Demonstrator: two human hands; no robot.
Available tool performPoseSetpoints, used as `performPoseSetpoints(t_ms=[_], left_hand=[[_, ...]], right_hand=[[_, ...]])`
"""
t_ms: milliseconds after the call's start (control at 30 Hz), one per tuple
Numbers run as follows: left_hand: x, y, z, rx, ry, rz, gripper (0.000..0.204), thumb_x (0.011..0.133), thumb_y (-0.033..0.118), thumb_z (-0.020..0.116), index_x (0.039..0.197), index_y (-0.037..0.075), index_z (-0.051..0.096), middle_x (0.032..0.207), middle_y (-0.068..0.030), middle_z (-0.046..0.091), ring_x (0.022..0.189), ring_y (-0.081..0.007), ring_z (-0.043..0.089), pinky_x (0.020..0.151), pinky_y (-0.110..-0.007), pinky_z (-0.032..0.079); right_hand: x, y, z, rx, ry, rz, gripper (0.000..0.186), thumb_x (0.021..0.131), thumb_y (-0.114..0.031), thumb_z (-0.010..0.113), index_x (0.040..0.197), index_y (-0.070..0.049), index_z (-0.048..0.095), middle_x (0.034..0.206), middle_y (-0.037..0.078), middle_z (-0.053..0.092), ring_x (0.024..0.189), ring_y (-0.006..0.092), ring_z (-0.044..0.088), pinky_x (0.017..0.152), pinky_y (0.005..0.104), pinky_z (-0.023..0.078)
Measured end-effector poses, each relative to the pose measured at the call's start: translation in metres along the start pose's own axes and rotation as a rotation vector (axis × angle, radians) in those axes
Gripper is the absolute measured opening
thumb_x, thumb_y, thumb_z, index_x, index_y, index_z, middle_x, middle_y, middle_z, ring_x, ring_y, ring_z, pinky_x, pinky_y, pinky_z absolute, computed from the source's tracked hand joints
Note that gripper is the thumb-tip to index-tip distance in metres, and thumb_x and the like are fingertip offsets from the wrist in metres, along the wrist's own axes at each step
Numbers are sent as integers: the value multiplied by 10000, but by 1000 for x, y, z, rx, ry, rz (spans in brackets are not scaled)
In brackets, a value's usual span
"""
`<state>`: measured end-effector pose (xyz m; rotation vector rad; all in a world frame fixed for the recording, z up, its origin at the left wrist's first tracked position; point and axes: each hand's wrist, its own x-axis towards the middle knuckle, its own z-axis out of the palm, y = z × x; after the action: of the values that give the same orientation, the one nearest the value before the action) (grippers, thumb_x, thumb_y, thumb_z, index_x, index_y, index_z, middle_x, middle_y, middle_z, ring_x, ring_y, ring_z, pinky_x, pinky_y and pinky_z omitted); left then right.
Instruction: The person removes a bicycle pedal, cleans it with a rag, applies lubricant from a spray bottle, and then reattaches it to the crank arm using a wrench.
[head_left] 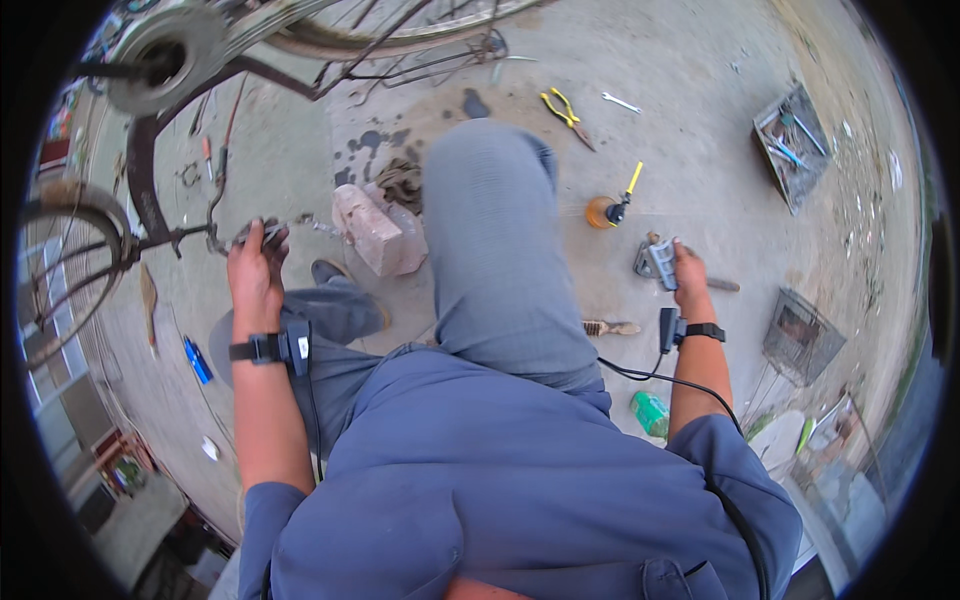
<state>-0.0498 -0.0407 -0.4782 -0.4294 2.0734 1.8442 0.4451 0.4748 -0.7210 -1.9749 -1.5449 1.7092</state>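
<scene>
— What have your hands got?

— My left hand (255,265) is out at the bike (150,215), fingers curled shut around a thin metal part (262,233) by the frame's lower tube. My right hand (688,272) is down at the concrete floor (690,190), closed on a grey hammer (660,262): blocky head, handle sticking out past my fingers to the right.

— How does the bike look?

— Dark, rusty frame, a big pale chainwheel (165,55) up top, one wheel (60,270) at my left and another across the far edge.

— What lies around you?

— Close in, a green bottle (650,412) by my right elbow and a blue tool (197,360) by my left wrist. A brush (610,327) lies beside my knee (495,220). Further off, a pink brick (375,235) with a rag (402,182) behind it, an orange oil can (605,210) with a yellow spout, yellow pliers (565,112), a spanner (620,101). Two wire baskets (803,335) sit at the right, the far one full of tools.

— Anything in the way?

— My raised knee covers the ground between brick and oil can.

— Hard to see?

— My fingers hide most of the part I'm gripping, so I can't tell what it is. Both wheels are cut off.
</scene>
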Motion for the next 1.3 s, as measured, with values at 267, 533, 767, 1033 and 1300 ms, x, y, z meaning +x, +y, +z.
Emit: performPoseSetpoints(t_ms=[267,533,767,1033,1300], left_hand=[[10,45,-10,-25,-136,73,231,996,239,623,1131,56,579,1059,-80,689,897,-191,689,712,-300,516],[11,20,-30,-231,-157,19,225,993,241,627,1115,57,585,1031,-79,683,869,-190,683,697,-298,515],[-1,18,-50,-382,-127,8,233,989,289,627,1094,82,618,963,-42,694,853,-170,664,706,-315,480],[-5,18,-52,-512,-195,-116,220,1021,291,562,1084,84,600,861,-34,645,784,-167,613,682,-333,476],[-14,18,-32,-570,-307,-210,296,1031,346,542,1113,63,571,820,-28,608,792,-187,613,752,-370,507]], right_hand=[[-131,-294,75,148,-245,-471,436,1001,-378,594,1191,11,645,1022,64,686,873,128,647,779,273,514],[-273,-417,233,-53,-798,-805,440,966,-278,665,1283,20,601,1028,50,681,870,99,638,749,225,513],[-321,-389,379,-7,-1134,-609,365,924,-144,716,1251,-8,628,1033,31,696,867,97,637,756,249,512],[-345,-351,437,69,-1282,-534,499,919,-111,707,1350,48,512,1156,109,654,1040,162,626,885,291,514],[-361,-346,435,45,-1224,-679,526,915,-122,713,1370,29,497,1148,91,640,1007,140,619,870,274,511]])
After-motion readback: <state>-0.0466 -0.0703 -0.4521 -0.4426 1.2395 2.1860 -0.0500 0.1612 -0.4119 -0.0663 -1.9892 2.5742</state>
